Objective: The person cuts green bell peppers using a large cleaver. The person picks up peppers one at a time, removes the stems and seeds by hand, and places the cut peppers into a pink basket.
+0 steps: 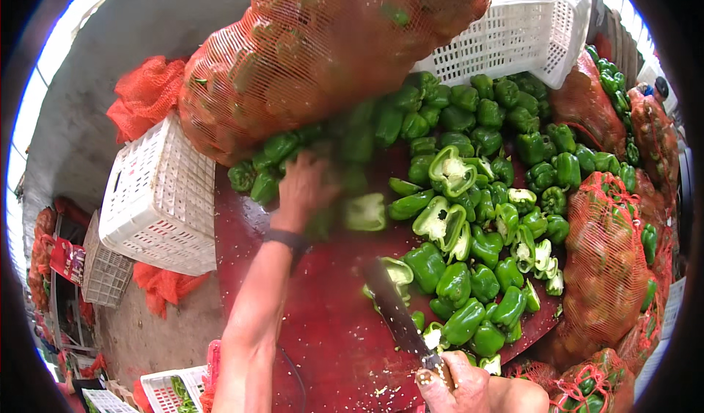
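Note:
A knife (397, 312) with a dark, seed-flecked blade is gripped by its handle in my right hand (463, 385) at the lower edge, its blade pointing up and left. The blade lies against a cut green bell pepper (400, 272). My left hand (304, 187), a dark band at its wrist, reaches to whole green bell peppers (281, 148) at the far left of the red table (323, 314). Motion smears its fingers, so I cannot tell whether they hold one. Near it, a pale-sided pepper piece (365, 212) appears blurred. Whole and halved peppers (456, 285) are heaped to the right.
A large orange mesh sack (293, 68) leans over the table's far side. White plastic crates stand at the left (158, 193) and far right (506, 35). More filled mesh sacks (605, 259) line the right edge. Red netting (165, 288) lies on the floor.

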Demonstrator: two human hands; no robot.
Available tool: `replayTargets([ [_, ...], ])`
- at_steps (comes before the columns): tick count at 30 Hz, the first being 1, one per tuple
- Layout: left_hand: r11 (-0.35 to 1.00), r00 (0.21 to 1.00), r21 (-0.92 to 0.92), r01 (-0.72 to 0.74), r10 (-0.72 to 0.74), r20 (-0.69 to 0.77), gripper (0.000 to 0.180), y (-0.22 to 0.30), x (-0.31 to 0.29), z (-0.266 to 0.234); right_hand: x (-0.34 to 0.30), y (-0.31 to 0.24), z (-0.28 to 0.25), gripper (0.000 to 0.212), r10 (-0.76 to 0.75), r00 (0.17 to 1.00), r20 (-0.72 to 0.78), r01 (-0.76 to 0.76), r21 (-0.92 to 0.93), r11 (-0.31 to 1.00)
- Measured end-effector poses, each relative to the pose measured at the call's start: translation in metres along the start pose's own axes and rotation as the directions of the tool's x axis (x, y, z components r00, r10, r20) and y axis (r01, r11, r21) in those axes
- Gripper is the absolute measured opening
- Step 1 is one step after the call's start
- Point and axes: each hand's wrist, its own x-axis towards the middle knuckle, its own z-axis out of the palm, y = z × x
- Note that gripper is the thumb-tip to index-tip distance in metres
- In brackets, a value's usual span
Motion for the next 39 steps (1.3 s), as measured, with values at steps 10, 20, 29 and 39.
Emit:
replayTargets([
  [10, 0.944, 0.977, -0.257, 0.209, -0.192, 0.092, 0.057, 0.049, -0.184, -0.064, -0.007, 0.018, 0.009, 0.014, -0.169, 0.984, -0.048, 0.164, -0.089, 0.982],
  [20, 0.757, 0.886, -0.560, 0.337, -0.456, -0.083, 0.068, 0.068, -0.310, -0.082, -0.005, 0.088, 0.056, 0.006, -0.603, 0.744, 0.287, 0.634, -0.587, 0.503],
  [29, 0.618, 0.819, -0.667, 0.415, -0.573, -0.022, 0.050, 0.099, -0.385, -0.098, -0.060, 0.076, 0.047, 0.020, -0.395, 0.877, 0.273, 0.468, -0.302, 0.830],
  [39, 0.775, 0.880, -0.562, 0.288, -0.446, -0.165, 0.040, 0.099, -0.377, -0.116, -0.069, 0.071, 0.076, 0.027, -0.398, 0.829, 0.394, 0.505, -0.218, 0.835],
])
